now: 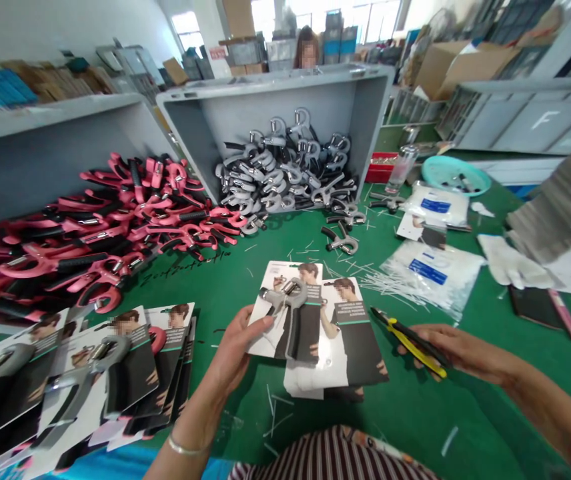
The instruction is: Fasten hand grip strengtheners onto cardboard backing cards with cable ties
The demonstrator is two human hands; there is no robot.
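My left hand [238, 343] pinches the left edge of a printed backing card [313, 327], thumb on top. On that card sits a grey-and-black hand grip strengthener [293, 327], with a thin white cable tie near its spring. Beneath it lies a small stack of similar cards [358, 333], with no grip on the visible top one. In my right hand [443, 343] are yellow-and-black cutting pliers [415, 350], their jaws pointing up and left, just right of the stack. Loose white cable ties [390, 283] lie beyond the pliers.
Grey grip strengtheners [275, 173] fill a tipped grey crate [370, 127]; red ones [135, 207] spill from another at left. Carded grips [115, 373] overlap at lower left. Bags of ties [438, 273], a turquoise dish [455, 167] and a glove [510, 260] lie right. A person [307, 53] is behind.
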